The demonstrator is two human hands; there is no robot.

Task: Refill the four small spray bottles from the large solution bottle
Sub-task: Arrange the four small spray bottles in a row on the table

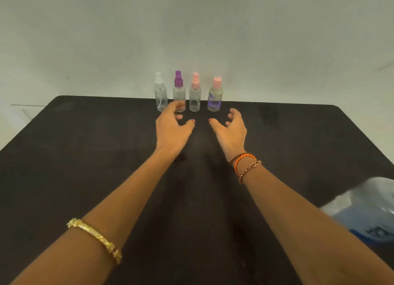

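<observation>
Hands, left point(171, 128) and right point(231, 128), are held spread and empty. Four small clear plastic spray bottles point(194, 97) are lined up just beyond the fingertips.

**Head view — both hands extended toward the bottle row**

Four small spray bottles stand upright in a row at the far edge of the dark worktop point(85, 156): white-capped bottle point(161, 92), purple-capped bottle point(178, 88), pink-capped bottle point(194, 95), and a wider pink-capped bottle point(215, 97) with violet liquid at its base. The left hand point(171, 131) and right hand point(231, 129) hover just before the row — fingers loosely spread, holding nothing. A large bottle point(366, 210), blurred, lies at the right edge.
</observation>
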